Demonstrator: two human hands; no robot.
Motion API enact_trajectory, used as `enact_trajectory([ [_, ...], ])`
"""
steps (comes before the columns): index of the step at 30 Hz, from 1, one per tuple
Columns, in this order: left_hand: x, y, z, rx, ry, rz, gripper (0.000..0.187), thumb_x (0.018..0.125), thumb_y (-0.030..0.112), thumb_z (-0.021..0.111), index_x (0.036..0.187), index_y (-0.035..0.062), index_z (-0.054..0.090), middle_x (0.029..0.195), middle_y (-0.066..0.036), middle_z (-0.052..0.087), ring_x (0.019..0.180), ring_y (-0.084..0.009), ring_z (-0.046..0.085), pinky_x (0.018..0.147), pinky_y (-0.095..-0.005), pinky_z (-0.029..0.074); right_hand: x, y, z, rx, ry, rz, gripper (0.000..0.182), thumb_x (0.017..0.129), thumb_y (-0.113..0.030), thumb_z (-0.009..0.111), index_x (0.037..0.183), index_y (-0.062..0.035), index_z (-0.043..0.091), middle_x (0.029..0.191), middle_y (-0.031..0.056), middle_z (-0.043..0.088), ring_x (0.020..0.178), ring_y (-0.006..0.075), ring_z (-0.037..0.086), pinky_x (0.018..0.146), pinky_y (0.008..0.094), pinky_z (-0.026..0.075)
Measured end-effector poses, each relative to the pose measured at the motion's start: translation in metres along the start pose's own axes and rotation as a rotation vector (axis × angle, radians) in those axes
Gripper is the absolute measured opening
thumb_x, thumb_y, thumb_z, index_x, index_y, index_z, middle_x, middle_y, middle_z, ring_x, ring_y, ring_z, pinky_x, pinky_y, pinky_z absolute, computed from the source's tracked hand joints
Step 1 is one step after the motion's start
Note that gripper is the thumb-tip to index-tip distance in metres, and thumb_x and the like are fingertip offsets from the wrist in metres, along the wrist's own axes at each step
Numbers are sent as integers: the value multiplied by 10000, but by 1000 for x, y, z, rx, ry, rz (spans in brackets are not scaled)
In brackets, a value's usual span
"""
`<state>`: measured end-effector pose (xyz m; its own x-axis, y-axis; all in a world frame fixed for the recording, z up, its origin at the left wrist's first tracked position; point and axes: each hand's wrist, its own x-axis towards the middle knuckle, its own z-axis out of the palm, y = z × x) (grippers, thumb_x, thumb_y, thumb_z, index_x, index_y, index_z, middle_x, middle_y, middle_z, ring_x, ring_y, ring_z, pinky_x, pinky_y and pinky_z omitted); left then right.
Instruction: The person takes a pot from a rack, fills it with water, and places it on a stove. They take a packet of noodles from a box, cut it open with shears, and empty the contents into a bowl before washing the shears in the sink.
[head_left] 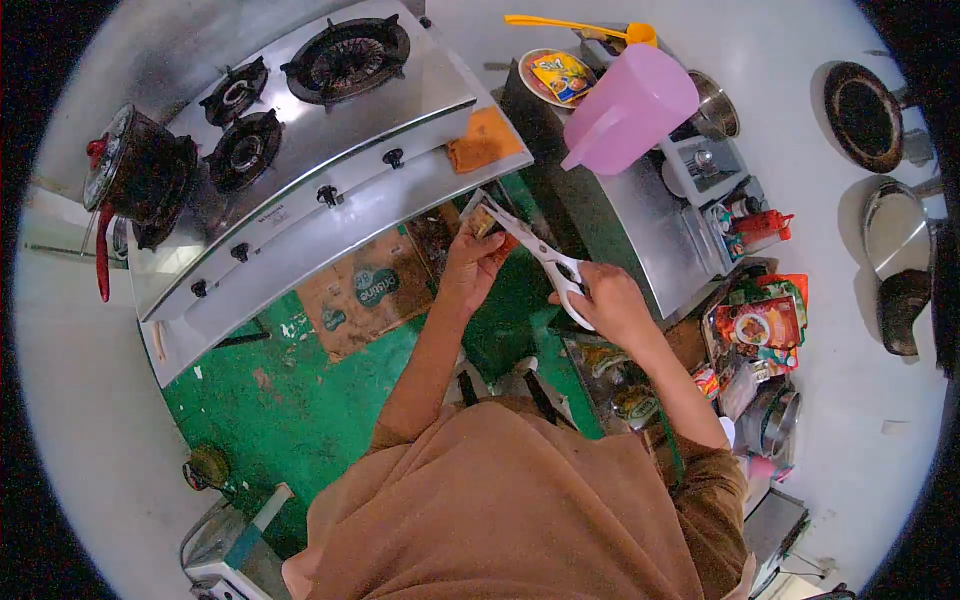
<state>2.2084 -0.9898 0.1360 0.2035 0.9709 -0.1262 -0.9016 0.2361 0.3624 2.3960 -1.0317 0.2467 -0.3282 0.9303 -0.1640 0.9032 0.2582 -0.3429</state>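
White scissors (543,250) in right hand (612,305), cardboard (368,290) printed "Pristine"

Stove (300,130), jug (640,110) and pans (863,117) around a green floor (270,400).
A pot (135,158) with red handle sits at the left end of the stove, and an orange cloth (484,138) lies at its right corner. The pink jug is on the counter (630,215), near a yellow ladle (641,35). The pans hang on the wall (800,180); cardboard (350,300) lies on the floor.

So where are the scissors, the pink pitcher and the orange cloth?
Scissors (542,252): head view, on the white middle part.
Pink pitcher (641,108): head view, on its body.
Orange cloth (486,140): head view, on its middle.
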Motion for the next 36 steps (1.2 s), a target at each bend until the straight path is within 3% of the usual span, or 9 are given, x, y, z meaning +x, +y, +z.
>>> enact_trajectory([
  [17, -2, 0, -16, 23, -19, -40, 381, 739, -33, 605, 1082, 44, 460, 1009, -62, 571, 921, -182, 583, 835, -310, 499, 10, 0, 17, -39, 29, -27, 348, 731, -299, 639, 820, 27, 557, 780, 203, 582, 736, 386, 562, 669, 441, 440],
  [19, -4, -1, -18, -20, 39, -74, 460, 748, -44, 580, 1167, 80, 435, 1073, -64, 526, 977, -196, 535, 852, -313, 473, 13, -1, 19, -44, 40, -39, 355, 729, -300, 642, 827, 29, 554, 776, 207, 581, 734, 387, 562, 668, 442, 440],
  [25, -5, 1, -28, -23, 44, -38, 410, 744, -21, 610, 1117, 54, 458, 1040, -69, 560, 956, -186, 568, 857, -303, 479, 28, 4, 33, 35, -63, -22, 376, 725, -290, 641, 865, 43, 536, 769, 225, 578, 757, 392, 557, 689, 450, 437],
  [36, 5, -31, -110, -168, 208, -57, 411, 741, -50, 593, 1117, 53, 461, 1054, -89, 565, 938, -199, 571, 843, -310, 475, 71, 36, 97, 75, -157, -175, 345, 741, -246, 637, 888, 41, 513, 759, 221, 574, 737, 393, 557, 655, 455, 439],
])
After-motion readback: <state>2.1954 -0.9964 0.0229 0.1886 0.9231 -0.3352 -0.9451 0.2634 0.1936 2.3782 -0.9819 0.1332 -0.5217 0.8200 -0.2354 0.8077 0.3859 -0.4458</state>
